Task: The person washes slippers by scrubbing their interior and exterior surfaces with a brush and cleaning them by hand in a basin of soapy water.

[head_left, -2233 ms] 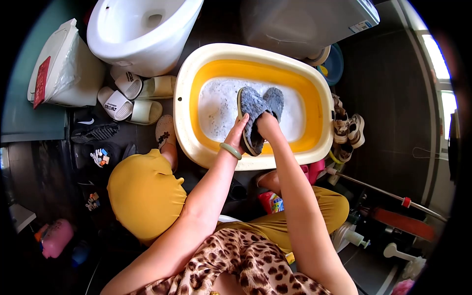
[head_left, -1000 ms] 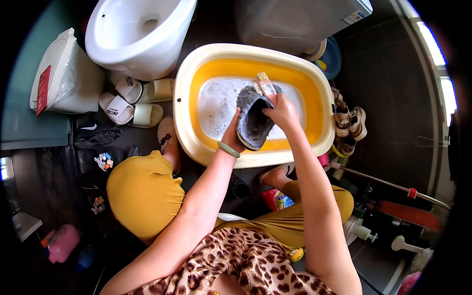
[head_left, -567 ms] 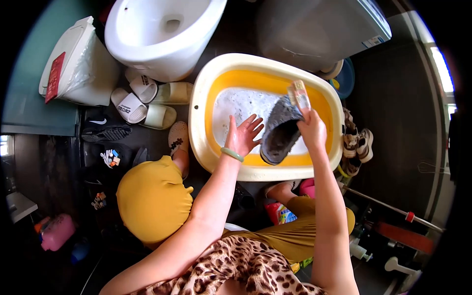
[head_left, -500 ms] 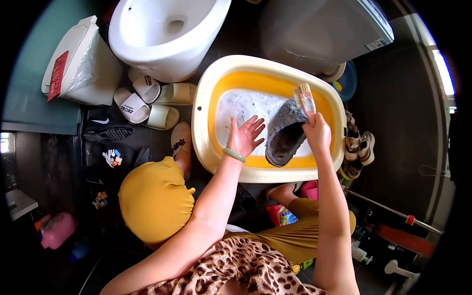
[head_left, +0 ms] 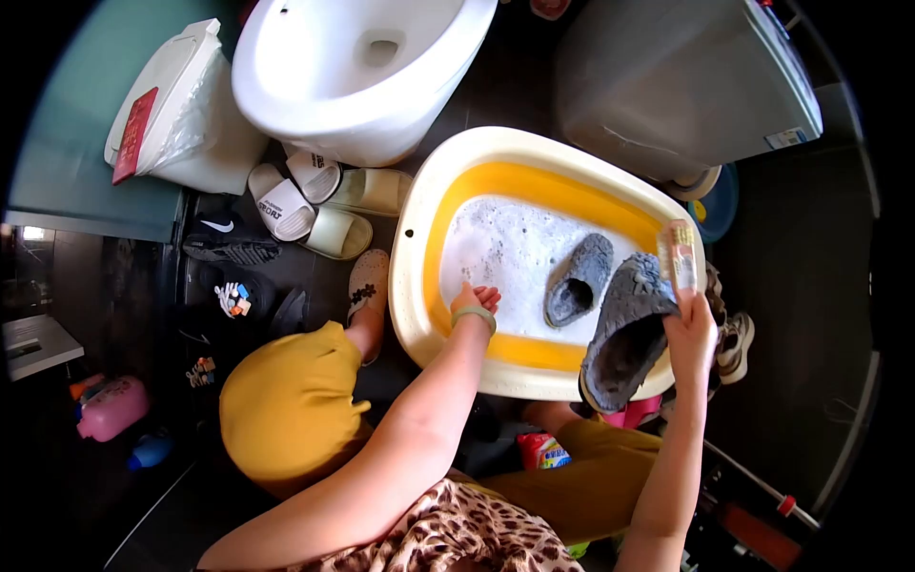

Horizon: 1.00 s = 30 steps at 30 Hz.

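A yellow basin with a cream rim (head_left: 412, 276) holds foamy water (head_left: 505, 248). My left hand (head_left: 477, 297), with a bangle at the wrist, is low over the foam near the basin's left side, its fingers apart and nothing seen in it. My right hand (head_left: 690, 334) grips a scrub brush (head_left: 679, 255), bristle end up, together with the edge of a grey fluffy slipper (head_left: 624, 334), which hangs tilted over the basin's right rim with its opening showing. A second grey slipper (head_left: 579, 281) lies in the foam, between my left hand and the held slipper.
Beyond the basin stand a white toilet (head_left: 362, 105) and a grey appliance (head_left: 677, 86). To the left are a white bin (head_left: 205, 143), white slides (head_left: 284, 210) and a black shoe (head_left: 229, 238). More shoes (head_left: 734, 348) and a metal rod (head_left: 753, 481) are at the right.
The held slipper and brush have moved right, toward the basin's rim, with my right hand. My left hand has dipped lower to the foam. The second slipper now shows fully. The view has shifted.
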### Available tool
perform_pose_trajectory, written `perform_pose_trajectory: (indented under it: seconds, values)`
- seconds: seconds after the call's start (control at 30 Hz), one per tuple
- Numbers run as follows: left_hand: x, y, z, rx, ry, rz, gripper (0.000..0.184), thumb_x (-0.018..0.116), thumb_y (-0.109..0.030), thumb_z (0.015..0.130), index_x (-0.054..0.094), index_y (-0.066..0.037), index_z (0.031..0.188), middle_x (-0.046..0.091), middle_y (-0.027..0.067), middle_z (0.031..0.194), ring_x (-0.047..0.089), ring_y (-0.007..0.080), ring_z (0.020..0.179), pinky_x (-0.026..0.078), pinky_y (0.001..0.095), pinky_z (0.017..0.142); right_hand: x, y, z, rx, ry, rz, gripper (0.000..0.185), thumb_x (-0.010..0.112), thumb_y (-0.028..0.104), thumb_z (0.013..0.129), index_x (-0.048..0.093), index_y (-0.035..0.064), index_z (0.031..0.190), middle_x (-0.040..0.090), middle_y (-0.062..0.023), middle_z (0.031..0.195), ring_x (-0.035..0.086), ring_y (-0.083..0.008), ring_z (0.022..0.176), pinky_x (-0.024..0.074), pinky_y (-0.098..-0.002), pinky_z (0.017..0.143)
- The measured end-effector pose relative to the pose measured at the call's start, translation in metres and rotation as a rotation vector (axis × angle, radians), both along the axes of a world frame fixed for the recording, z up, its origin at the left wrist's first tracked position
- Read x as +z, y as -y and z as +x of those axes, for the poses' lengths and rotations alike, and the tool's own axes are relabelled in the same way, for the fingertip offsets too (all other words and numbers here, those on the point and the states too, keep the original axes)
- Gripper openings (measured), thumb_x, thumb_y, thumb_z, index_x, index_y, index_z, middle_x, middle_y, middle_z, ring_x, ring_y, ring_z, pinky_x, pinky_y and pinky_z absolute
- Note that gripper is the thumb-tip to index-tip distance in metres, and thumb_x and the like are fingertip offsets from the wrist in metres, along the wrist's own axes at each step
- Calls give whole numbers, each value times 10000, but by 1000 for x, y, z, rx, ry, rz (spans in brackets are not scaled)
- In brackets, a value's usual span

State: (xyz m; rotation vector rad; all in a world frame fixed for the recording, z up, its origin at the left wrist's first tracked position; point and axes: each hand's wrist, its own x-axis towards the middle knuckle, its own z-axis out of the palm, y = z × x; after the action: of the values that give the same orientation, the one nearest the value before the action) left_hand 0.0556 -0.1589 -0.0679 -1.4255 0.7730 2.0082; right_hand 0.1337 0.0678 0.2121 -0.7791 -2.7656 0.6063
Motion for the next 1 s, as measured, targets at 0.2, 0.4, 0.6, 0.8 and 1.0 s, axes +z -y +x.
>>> perform_pose_trajectory:
  seconds: [0.2, 0.4, 0.6, 0.8, 1.0]
  values:
    - [-40, 1, -15, -158, -235, -482, 390, 589, -152, 821, 485, -67, 1187, 632, 81, 911, 589, 166, 695, 448, 315, 577, 3, -4, 8, -38, -3, -132, 174, 531, -18, 658, 501, -15, 829, 445, -105, 637, 386, -143, 597, 388, -260, 559]
    - [-36, -44, 1, -731, -238, -299, 407, 649, -98, 748, 560, -42, 1142, 614, 112, 980, 575, 198, 809, 459, 315, 742, -3, 2, 7, -28, 91, -93, 180, 548, -10, 660, 377, -3, 719, 385, -133, 610, 367, -191, 566, 378, -319, 534]
    - [-8, -78, -7, -907, -714, -294, 641, 638, -116, 710, 442, -86, 1319, 517, 206, 1246, 484, 293, 1167, 397, 344, 968, -11, 2, 0, 13, 229, 88, 179, 568, 93, 676, 426, 30, 765, 520, -228, 687, 511, -441, 700, 410, -455, 581]
    - [169, -92, -37, -793, -763, -322, 473, 605, -133, 761, 513, -18, 1211, 562, 175, 1166, 566, 258, 1020, 437, 340, 903, -20, -5, -10, 39, 166, 116, 169, 563, 105, 669, 436, 34, 755, 559, -216, 715, 531, -439, 727, 414, -485, 624]
    - [209, -109, -12, -717, -1141, -228, 212, 540, -221, 820, 603, -31, 749, 628, 97, 687, 607, 207, 618, 480, 327, 564, -34, 0, -18, 35, 94, 192, 124, 553, 119, 664, 500, 38, 742, 596, -204, 733, 568, -415, 734, 440, -491, 651]
